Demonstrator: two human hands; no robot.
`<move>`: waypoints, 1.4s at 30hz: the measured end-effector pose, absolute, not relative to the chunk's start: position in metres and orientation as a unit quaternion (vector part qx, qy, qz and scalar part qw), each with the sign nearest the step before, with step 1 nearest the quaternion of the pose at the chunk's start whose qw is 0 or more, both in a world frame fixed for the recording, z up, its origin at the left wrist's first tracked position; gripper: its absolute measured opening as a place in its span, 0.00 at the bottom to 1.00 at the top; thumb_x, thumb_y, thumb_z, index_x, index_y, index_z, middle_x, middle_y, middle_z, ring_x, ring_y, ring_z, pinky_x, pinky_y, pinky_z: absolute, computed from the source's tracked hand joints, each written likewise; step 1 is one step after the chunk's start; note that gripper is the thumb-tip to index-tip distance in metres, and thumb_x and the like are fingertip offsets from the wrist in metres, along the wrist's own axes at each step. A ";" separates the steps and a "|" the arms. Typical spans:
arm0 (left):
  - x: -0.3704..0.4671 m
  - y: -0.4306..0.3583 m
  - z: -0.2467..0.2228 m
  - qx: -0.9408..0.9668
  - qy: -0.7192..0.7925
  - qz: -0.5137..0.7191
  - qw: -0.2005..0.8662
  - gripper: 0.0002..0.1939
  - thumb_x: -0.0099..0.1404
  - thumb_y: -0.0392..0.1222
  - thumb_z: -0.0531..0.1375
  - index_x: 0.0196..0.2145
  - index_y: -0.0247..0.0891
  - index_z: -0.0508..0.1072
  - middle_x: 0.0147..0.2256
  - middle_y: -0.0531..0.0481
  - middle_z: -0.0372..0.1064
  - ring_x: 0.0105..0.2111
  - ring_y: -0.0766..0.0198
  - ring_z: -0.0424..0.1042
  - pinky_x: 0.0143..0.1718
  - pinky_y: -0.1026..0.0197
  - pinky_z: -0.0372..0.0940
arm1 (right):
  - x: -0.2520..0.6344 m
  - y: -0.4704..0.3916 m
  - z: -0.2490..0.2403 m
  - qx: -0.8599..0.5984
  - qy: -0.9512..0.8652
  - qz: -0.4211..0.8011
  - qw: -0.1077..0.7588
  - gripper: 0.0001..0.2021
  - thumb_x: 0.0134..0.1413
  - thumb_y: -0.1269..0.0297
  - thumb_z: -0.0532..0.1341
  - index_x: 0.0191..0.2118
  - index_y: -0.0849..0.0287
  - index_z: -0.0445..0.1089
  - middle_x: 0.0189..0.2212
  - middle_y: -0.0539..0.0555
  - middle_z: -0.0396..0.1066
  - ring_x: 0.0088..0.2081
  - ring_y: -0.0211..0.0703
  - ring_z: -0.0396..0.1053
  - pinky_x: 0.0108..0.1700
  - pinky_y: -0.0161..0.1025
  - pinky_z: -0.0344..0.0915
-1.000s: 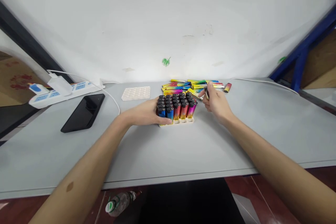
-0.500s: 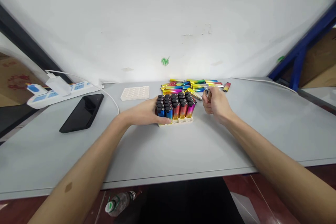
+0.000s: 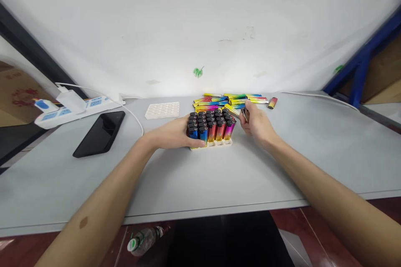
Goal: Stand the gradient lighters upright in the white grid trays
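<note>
Several coloured lighters with black tops (image 3: 212, 127) stand upright in rows in a white holder (image 3: 219, 143). My left hand (image 3: 178, 134) is wrapped round the left side of this block, its thumb along the front. To the right of the block, my right hand (image 3: 254, 121) is closed on a small dark and metallic object (image 3: 245, 113), mostly hidden by the fingers. Behind the block lies a pile of shiny multicoloured pieces (image 3: 236, 99); a yellow and silver one (image 3: 232, 110) points toward my right fingers. A single red and yellow piece (image 3: 272, 103) lies farther right.
A white tray with round hollows (image 3: 162, 110) lies at the back left. Left of it are a black phone (image 3: 99, 134), a power strip (image 3: 53, 119) and a white cable (image 3: 133, 117). A bottle (image 3: 144, 241) is on the floor below the table's front edge (image 3: 200, 214).
My right hand has shifted slightly, and more of the dark and metallic object shows between its fingers. My left hand still grips the lighter block. The whole view has moved a little.
</note>
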State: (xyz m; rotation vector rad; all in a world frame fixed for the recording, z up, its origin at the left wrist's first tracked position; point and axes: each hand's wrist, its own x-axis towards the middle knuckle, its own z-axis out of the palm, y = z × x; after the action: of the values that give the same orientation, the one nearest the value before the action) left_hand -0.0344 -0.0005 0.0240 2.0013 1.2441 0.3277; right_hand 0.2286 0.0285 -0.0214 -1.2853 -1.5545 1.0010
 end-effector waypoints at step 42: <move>-0.034 -0.001 0.024 0.791 0.479 0.132 0.356 0.38 0.54 0.55 0.68 0.60 0.44 0.64 0.53 0.47 0.72 0.48 0.53 0.72 0.44 0.56 0.69 | 0.241 0.007 0.015 -0.414 -0.677 0.437 0.424 0.19 0.51 0.45 0.67 0.27 0.57 0.70 0.21 0.46 0.61 0.20 0.31 0.52 0.21 0.35 0.48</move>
State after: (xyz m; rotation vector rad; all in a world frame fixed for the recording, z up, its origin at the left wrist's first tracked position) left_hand -0.0342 -0.0008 0.0243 2.0433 1.2376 0.3407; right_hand 0.2408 0.0065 0.0146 -1.0355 -1.6930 1.0931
